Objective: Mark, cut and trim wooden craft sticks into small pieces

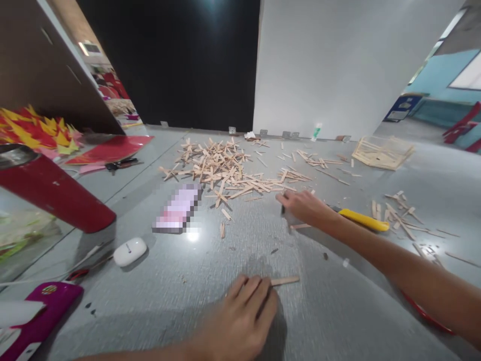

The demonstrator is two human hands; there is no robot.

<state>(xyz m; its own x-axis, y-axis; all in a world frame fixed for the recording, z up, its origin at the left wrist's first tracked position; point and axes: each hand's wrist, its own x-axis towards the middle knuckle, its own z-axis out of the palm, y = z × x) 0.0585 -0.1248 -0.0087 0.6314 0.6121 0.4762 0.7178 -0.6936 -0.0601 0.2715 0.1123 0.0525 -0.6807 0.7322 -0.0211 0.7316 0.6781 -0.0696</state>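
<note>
My left hand [248, 316] rests low on the table, its fingers curled over one end of a wooden craft stick [285, 281]; the free end sticks out to the right. Farther forward, my right hand [302, 206] is closed close to the table, just past the near edge of the scattered sticks. What its fingertips hold, if anything, is too blurred to make out. Another wooden stick [300, 227] lies below that hand. A yellow-handled cutter [364, 219] is partly covered by my right forearm. The big pile of craft sticks [216, 163] spreads ahead, many of them joined in crossed shapes.
A phone [178, 208], a white earbud case [130, 252] and a red flask [63, 188] are to the left. More stick pieces [404, 215] and a pale stick frame [383, 152] sit at right. Upright black [180, 65] and white panels [326, 65] close off the back.
</note>
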